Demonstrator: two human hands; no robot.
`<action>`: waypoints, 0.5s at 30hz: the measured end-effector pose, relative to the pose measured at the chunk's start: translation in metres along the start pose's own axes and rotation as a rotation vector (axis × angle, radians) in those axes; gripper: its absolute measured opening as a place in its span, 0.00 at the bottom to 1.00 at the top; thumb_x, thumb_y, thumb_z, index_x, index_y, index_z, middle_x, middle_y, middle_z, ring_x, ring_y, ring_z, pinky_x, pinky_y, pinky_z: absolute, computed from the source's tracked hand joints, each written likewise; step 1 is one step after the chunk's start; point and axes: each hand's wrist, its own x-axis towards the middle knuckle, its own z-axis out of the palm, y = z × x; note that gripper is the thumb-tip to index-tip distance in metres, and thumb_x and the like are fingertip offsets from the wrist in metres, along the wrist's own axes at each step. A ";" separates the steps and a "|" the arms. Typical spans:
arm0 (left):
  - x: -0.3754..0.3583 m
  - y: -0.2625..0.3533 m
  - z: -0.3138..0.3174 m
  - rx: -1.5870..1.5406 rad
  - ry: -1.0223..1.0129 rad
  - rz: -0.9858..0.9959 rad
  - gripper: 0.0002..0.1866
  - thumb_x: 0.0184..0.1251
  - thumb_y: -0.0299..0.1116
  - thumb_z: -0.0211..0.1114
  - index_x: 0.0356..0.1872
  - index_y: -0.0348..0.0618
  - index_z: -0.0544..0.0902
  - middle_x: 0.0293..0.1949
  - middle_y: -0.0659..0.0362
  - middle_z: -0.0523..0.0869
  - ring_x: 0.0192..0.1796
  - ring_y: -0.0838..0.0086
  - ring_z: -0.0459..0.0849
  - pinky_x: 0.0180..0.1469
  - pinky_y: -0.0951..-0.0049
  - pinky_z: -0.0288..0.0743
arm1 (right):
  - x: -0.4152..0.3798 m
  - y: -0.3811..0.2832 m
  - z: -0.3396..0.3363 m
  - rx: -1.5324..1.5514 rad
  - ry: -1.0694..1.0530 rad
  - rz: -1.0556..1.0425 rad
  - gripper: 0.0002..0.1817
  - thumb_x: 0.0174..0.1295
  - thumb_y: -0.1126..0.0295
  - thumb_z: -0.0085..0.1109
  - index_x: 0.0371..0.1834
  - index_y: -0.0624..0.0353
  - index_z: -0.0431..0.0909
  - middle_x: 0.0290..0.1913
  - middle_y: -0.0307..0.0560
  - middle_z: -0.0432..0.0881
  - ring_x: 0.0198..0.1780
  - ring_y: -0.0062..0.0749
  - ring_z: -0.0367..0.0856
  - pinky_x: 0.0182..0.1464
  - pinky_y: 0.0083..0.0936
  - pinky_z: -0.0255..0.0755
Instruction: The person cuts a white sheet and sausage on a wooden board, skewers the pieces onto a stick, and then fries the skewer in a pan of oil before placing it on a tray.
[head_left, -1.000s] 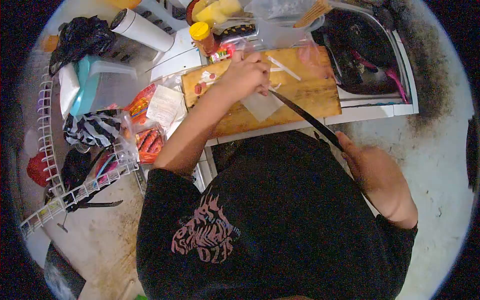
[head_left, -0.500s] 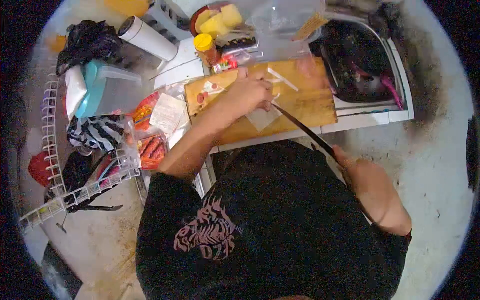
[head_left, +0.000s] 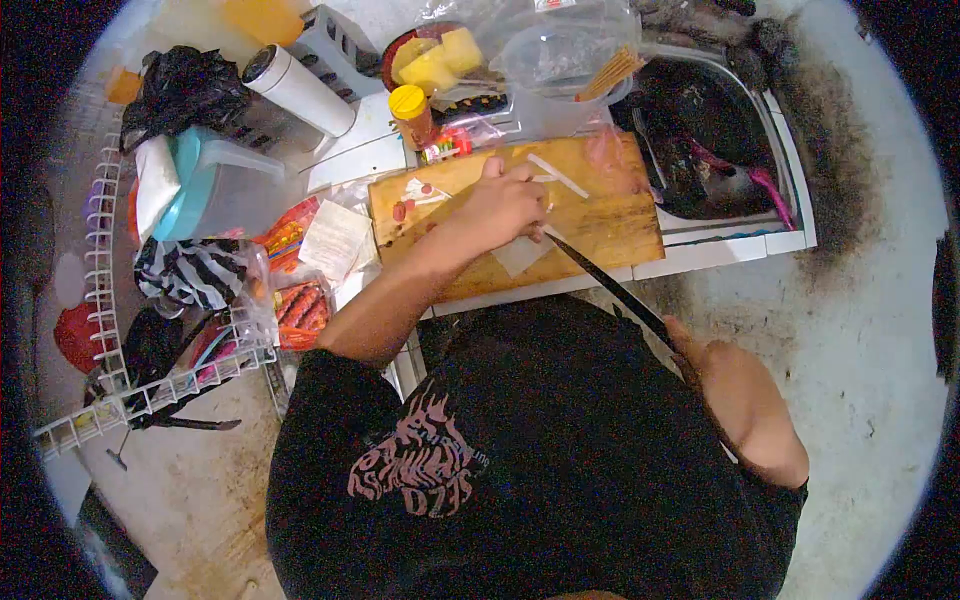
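Note:
My left hand (head_left: 503,212) rests over the wooden cutting board (head_left: 610,215) with its fingers curled; whatever they pinch is hidden. A long dark-bladed knife (head_left: 610,286) slants across the board's front edge, its tip beside my left fingertips. Its handle end is in my right hand (head_left: 686,346), which is closed around it close to my body. Partly under the left hand lies a thin pale square sheet (head_left: 520,257). Small red pieces (head_left: 402,209), perhaps sausage, sit on the board's left part. White strips (head_left: 558,175) lie toward its far side.
Left of the board are a packet of red sausages (head_left: 302,306) and a paper-like square stack (head_left: 337,240). Behind stand a yellow-capped jar (head_left: 410,115), a white flask (head_left: 300,92) and a clear tub (head_left: 545,60) with wooden skewers (head_left: 612,73). A dark sink-like basin (head_left: 715,140) is at right.
The whole view has shifted slightly, with the board lower in the picture. Both hands keep nearly the same pose, and the knife tip stays beside the left fingers.

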 end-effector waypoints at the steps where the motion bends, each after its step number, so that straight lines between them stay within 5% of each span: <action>1: 0.000 0.001 0.001 -0.002 0.042 -0.002 0.08 0.34 0.42 0.66 0.17 0.53 0.80 0.26 0.70 0.76 0.43 0.73 0.69 0.42 0.60 0.54 | -0.002 0.001 0.001 0.004 -0.001 0.005 0.21 0.56 0.70 0.44 0.55 0.49 0.65 0.22 0.58 0.74 0.26 0.53 0.75 0.27 0.43 0.67; 11: 0.000 -0.003 0.000 -0.055 0.012 0.033 0.11 0.37 0.44 0.66 0.23 0.54 0.80 0.29 0.69 0.76 0.44 0.73 0.69 0.42 0.60 0.54 | -0.024 0.014 0.003 0.009 -0.061 0.120 0.19 0.56 0.69 0.46 0.53 0.48 0.67 0.23 0.58 0.74 0.27 0.53 0.74 0.28 0.43 0.66; 15: 0.000 0.005 0.000 -0.149 0.041 0.020 0.12 0.41 0.45 0.65 0.27 0.55 0.81 0.31 0.68 0.77 0.45 0.72 0.69 0.43 0.60 0.53 | -0.036 0.036 0.011 0.087 0.134 0.121 0.19 0.56 0.70 0.47 0.53 0.49 0.68 0.24 0.58 0.74 0.27 0.53 0.73 0.28 0.42 0.65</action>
